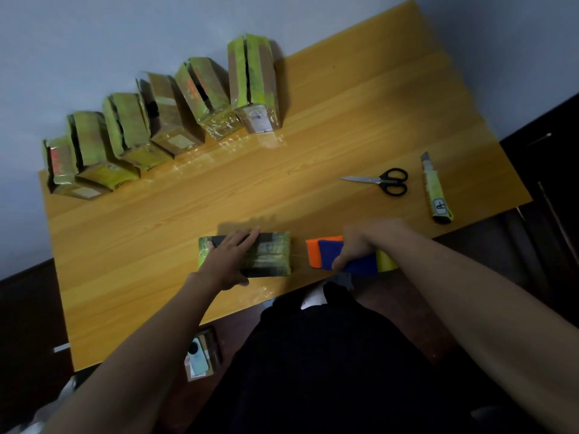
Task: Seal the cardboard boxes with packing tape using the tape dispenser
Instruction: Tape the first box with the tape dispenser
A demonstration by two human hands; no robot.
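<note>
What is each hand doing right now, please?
Left hand: open, fingers straight, pressing flat on the taped cardboard box.
Right hand: closed around the blue and orange tape dispenser.

Seven boxes (244, 255) (six standing), one scissors (383, 181), one knife (435, 189).

Your box and tape dispenser sit side by side at the table's near edge.

The small cardboard box (264, 255) lies flat, wrapped in yellow-green tape with darker bands, your left hand (230, 260) resting flat across its top. Just to its right, your right hand (360, 245) grips the tape dispenser (332, 255), orange and blue with a yellow-green roll at its right end. Six more taped boxes (163, 120) stand in a row along the far edge, several with dark open slits.
</note>
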